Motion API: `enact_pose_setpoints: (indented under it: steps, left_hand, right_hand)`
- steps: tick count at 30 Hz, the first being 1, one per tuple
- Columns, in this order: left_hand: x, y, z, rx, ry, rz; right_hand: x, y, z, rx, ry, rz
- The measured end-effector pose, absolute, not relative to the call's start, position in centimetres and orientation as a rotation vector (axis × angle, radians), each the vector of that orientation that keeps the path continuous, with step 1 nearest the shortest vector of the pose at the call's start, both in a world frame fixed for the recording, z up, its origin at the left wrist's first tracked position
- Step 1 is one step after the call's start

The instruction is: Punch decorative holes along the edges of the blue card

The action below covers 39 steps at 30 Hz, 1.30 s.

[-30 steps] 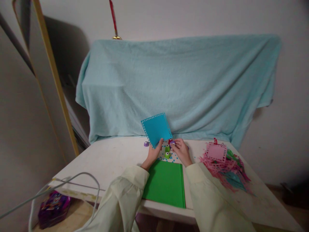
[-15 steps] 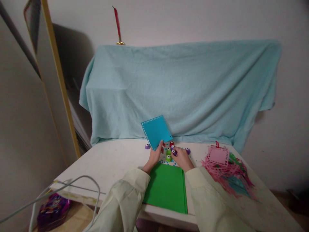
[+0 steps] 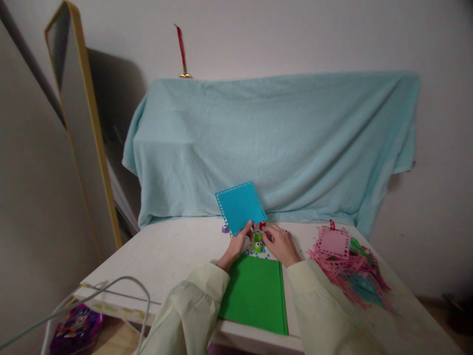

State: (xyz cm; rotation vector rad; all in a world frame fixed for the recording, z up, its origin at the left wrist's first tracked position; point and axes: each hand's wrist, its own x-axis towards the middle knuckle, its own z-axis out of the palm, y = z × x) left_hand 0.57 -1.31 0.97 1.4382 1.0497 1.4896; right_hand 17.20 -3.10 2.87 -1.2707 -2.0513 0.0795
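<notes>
Card [image 3: 240, 207] held aloft in the left hand [image 3: 238, 244] above a white worktop [image 3: 177, 251]

Nearest, pale sleeves [image 3: 199, 291] reach forward over the worktop's front edge. A grey cable [image 3: 129, 280] loops at lower left, and below it lies a glossy purple package [image 3: 79, 328] with printing too blurred to read. A flat green board [image 3: 254, 296] lies between the forearms.

Just beyond it are blue specks [image 3: 264, 256] and small toy-like pieces with eye shapes: a front green piece [image 3: 257, 247], a red piece [image 3: 262, 225], and a purple piece [image 3: 224, 229] left of the card. The right hand [image 3: 278, 242] has its fingers drawn together beside the green piece; whether they grip anything cannot be told.

The left fingers grasp the blue card by its lower part, the thumb across its face. It stands tilted, one corner pointing down at the palm and the opposite one up toward the towel. Nearly square, it has no clear long axis; small holes line its edges.

To the right, a pink card [image 3: 334, 241] rests on shredded paper [image 3: 340, 271].

Farther back hangs a light-blue towel [image 3: 273, 143], with a gold-framed mirror [image 3: 79, 133] at left and a red tassel [image 3: 181, 47] against the pale wall [image 3: 295, 34].
</notes>
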Motion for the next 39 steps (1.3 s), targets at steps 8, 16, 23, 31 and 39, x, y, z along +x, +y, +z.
enact_pose_setpoints:
  steps: [8, 16, 23, 31, 39]
  left_hand:
    - [0.4, -1.3, 0.6, 1.415, 0.998, 1.399]
    - [0.2, -1.2, 0.4, 1.407, 1.025, 1.377]
    - [0.1, -0.3, -0.3, 1.37, 1.035, 1.532]
    - [0.2, -0.3, 0.0, 1.354, 0.975, 1.536]
    - [1.0, -0.7, 0.4, 1.327, 0.756, 1.225]
  right_hand:
    - [16.3, -4.0, 2.7, -1.278, -2.251, 0.155]
    - [16.3, -4.1, 2.4, -1.263, -2.261, 0.173]
    - [17.0, -3.5, 2.8, -1.341, -2.039, 0.008]
    - [17.7, -2.0, 1.6, -1.223, -1.978, -0.001]
    - [17.5, -1.4, -0.3, -1.276, -2.075, 0.024]
